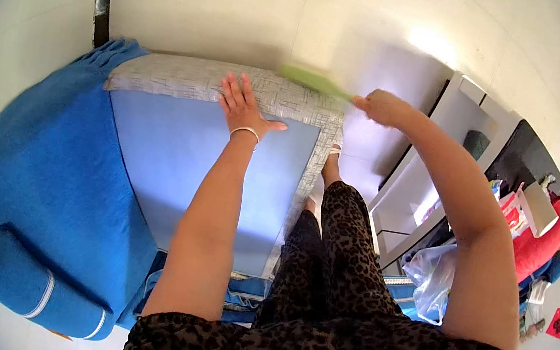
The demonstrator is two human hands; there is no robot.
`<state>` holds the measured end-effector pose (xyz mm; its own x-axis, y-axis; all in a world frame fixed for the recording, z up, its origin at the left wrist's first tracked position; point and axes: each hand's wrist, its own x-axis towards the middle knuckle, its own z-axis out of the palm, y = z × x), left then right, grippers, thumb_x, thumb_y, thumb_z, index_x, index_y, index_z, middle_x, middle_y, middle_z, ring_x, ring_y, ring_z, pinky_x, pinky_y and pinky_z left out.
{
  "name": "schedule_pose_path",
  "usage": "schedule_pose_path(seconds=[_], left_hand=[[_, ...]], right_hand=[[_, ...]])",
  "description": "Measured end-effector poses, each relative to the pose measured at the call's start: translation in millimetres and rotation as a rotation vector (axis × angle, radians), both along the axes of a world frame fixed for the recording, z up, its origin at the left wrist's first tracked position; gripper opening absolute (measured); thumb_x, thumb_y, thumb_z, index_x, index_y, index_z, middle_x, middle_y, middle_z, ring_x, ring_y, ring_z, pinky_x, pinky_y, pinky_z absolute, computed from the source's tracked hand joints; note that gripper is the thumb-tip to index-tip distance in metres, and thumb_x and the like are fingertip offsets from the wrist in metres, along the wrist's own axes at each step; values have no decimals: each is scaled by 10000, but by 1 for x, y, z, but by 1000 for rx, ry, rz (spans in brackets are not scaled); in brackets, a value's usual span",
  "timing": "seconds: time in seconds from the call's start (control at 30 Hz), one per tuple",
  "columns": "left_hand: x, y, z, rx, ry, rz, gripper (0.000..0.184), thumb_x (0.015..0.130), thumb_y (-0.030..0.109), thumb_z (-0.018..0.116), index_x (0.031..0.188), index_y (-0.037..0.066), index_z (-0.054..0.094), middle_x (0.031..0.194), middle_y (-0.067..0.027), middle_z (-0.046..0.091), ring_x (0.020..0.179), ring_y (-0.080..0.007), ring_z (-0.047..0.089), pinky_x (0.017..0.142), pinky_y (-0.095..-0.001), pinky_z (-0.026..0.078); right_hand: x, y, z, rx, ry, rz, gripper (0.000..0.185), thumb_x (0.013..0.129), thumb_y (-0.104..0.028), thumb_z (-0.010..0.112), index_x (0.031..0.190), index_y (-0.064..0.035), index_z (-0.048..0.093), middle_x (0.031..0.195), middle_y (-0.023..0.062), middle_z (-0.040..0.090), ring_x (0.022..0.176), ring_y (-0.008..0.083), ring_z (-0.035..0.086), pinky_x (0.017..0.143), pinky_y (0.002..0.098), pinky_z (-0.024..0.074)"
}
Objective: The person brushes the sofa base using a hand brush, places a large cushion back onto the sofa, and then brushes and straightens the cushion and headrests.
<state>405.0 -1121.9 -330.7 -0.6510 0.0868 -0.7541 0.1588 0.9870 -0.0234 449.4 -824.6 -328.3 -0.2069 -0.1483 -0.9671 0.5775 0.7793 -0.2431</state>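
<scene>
My left hand (239,102) lies flat on the grey patterned padded edge (170,73) of a sofa-like piece, its fingers stretched out and holding nothing. Below that edge is a smooth light-blue panel (208,155). My right hand (381,108) is closed around the handle of a green brush (314,80), whose head is smeared by motion. The brush head is over the far right part of the padded edge; whether it touches the fabric cannot be seen.
A blue cover (58,158) is bunched over the left side, with a blue cushion (44,280) in front. At right stands a white cabinet (417,162) with a dark top bearing a plastic bag (433,277) and a red cloth (538,243). A wall (235,2) rises behind.
</scene>
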Motion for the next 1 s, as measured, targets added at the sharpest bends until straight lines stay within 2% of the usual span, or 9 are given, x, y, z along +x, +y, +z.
schedule_pose_path(seconds=[0.03,0.1,0.2,0.37,0.5,0.57,0.8,0.93,1.0], left_hand=[[-1,0,0,3,0,1,1457,452,622,804,1440,49,-100,1500,-213,-115,1390,-350,-130,1114,-487,-30],[-3,0,-1,15,-3,1,1458,445,617,808,1442,51,-93,1500,-215,-113,1389,-356,-125,1113,-489,-32],[-3,-1,-5,32,-7,16,1459,438,607,814,1443,53,-87,1498,-218,-115,1387,-363,-127,1111,-493,-34],[-4,-6,-4,63,-29,35,1456,439,603,815,1444,58,-88,1495,-225,-119,1383,-366,-145,1104,-509,-46],[-2,-12,-4,86,-37,31,1455,452,621,799,1438,42,-101,1491,-231,-136,1379,-364,-167,1102,-504,-63],[-4,-13,0,89,-31,15,1455,469,625,790,1427,9,-116,1485,-239,-149,1377,-363,-177,1103,-496,-71],[-3,-58,-6,63,202,318,1445,512,603,787,1391,-67,-145,1478,-259,-153,1374,-360,-188,1111,-480,-58],[-47,-89,3,-61,73,314,1442,531,618,776,1388,-59,-167,1475,-253,-173,1376,-347,-191,1112,-479,-43],[-52,-91,3,-91,-1,299,1443,528,625,774,1393,-49,-163,1477,-248,-173,1380,-337,-186,1113,-479,-32]], right_hand=[[-4,-3,3,158,202,69,553,902,-515,438,818,8,595,594,132,550,541,314,546,528,422,446],[-16,-6,7,-254,328,-63,545,898,-526,444,799,-9,585,561,90,495,478,267,484,483,407,422],[-48,-47,29,-359,-213,-358,543,889,-572,432,796,-60,588,546,11,428,446,135,361,446,304,361],[-37,-41,-34,19,72,44,576,888,-557,425,817,-8,585,583,73,484,456,163,428,433,375,374],[-38,-62,-41,-232,95,-395,470,918,-479,416,900,-45,595,665,92,535,445,160,454,404,345,366],[-79,-108,8,-370,-21,-572,494,922,-515,414,1093,-80,575,781,75,515,472,94,394,411,266,327],[-103,-159,-25,-561,257,-148,455,920,-481,411,921,-66,598,555,-7,455,439,99,398,419,276,334],[-58,-88,-70,73,171,253,476,914,-476,435,1089,-70,613,583,45,484,465,127,432,445,311,379],[-71,-80,-8,57,39,-56,482,911,-458,457,1051,-20,602,611,82,497,565,144,475,506,316,413]])
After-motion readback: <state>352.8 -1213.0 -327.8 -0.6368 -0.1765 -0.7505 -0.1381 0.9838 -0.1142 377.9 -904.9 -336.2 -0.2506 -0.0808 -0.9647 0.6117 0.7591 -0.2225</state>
